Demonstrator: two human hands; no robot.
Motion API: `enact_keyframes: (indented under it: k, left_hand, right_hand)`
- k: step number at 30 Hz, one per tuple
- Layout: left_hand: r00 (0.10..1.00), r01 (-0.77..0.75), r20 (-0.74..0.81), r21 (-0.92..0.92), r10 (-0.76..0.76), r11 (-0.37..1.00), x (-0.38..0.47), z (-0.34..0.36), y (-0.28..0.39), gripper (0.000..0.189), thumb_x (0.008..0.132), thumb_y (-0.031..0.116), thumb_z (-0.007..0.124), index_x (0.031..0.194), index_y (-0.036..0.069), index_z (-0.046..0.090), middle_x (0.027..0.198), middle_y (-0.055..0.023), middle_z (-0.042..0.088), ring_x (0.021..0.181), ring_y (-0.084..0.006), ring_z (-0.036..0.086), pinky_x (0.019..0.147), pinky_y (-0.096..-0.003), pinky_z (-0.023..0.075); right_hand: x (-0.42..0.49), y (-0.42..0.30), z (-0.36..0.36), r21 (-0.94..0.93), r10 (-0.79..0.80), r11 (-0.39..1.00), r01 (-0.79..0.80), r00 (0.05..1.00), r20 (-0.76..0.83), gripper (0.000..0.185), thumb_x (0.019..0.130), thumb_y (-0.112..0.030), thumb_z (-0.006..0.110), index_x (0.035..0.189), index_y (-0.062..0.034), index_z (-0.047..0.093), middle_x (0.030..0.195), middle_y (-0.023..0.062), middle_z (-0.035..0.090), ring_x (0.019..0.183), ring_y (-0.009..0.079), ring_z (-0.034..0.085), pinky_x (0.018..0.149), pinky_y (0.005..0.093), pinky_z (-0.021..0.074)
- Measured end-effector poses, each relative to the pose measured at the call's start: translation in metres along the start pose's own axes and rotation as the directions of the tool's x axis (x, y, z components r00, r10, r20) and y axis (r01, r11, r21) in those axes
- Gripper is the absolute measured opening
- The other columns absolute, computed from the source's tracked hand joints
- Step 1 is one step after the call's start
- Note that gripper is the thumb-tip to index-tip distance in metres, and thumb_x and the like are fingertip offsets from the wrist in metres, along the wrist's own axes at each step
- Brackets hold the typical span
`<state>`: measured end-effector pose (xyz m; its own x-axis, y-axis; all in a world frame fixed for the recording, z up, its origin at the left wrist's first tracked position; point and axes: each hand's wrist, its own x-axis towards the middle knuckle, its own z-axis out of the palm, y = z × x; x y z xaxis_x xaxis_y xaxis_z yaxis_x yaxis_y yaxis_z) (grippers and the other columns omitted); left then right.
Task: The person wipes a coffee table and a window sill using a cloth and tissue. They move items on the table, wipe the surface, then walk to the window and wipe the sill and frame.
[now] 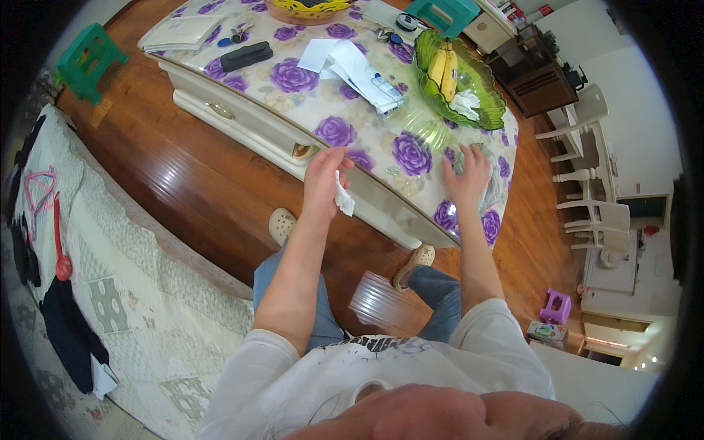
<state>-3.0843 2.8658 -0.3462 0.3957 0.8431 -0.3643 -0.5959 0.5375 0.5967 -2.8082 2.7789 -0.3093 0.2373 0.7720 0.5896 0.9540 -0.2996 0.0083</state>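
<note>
My left hand [324, 181] is curled around a crumpled white tissue [345, 199], just over the front edge of a low coffee table. The tissue's lower end sticks out below my fingers. My right hand [468, 179] lies at the table's right end with its fingers spread. Under and beside it is a crumpled, see-through greyish sheet [496, 184], perhaps a plastic bag, partly covered by the hand. Beyond that hand stands a green leaf-shaped glass bowl [421, 63] with bananas [444, 69] and a crumpled white tissue or wrapper [466, 103] in it.
A purple-rose tablecloth [297, 113] covers the table. On it lie folded white papers [352, 69], a black case [247, 56], keys [237, 36] and a yellow-rimmed basket [311, 8]. Green stools [91, 60] stand nearby. Behind me on the left is a quilt-covered sofa [148, 308].
</note>
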Motion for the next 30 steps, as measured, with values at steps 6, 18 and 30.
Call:
enact_keyframes:
  k: [6, 18, 30]
  left_hand:
    - [1.0, -0.008, -0.006, -0.009, 0.008, 1.0, 0.002, -0.001, -0.001, 0.016, 0.089, 0.017, 0.057, 0.099, 0.004, 0.061, 0.078, -0.004, 0.059, 0.05, -0.0054, 0.041, 0.045, -0.022, 0.0389]
    - [0.999, -0.018, -0.047, 0.011, 0.018, 1.0, 0.007, -0.004, -0.006, 0.012, 0.088, 0.016, 0.06, 0.095, 0.006, 0.063, 0.074, -0.0026, 0.059, 0.048, -0.005, 0.04, 0.045, -0.0226, 0.0386]
    - [0.999, -0.03, -0.011, 0.037, 0.031, 0.999, 0.007, -0.002, -0.004, 0.014, 0.089, 0.018, 0.06, 0.095, 0.006, 0.062, 0.075, -0.0016, 0.058, 0.05, -0.0051, 0.041, 0.047, -0.0234, 0.0392]
  right_hand:
    - [-0.057, 0.046, -0.008, -0.118, 0.149, 0.984, -0.137, 0.984, 0.102, 0.045, 0.077, -0.03, 0.067, 0.116, -0.0087, 0.059, 0.12, 0.0203, 0.053, 0.113, 0.0382, 0.046, 0.095, 0.0471, 0.0377]
    - [-0.022, -0.059, 0.008, 0.44, -0.089, 0.898, 0.013, 0.984, 0.152, 0.045, 0.071, -0.015, 0.068, 0.115, -0.0094, 0.058, 0.117, 0.0154, 0.054, 0.108, 0.036, 0.048, 0.093, 0.0449, 0.0392]
    - [-0.026, 0.087, 0.024, -0.193, 0.392, 0.91, -0.367, 0.914, 0.109, 0.043, 0.077, -0.036, 0.059, 0.117, -0.0205, 0.062, 0.123, 0.0073, 0.056, 0.115, 0.0325, 0.048, 0.089, 0.0513, 0.0411]
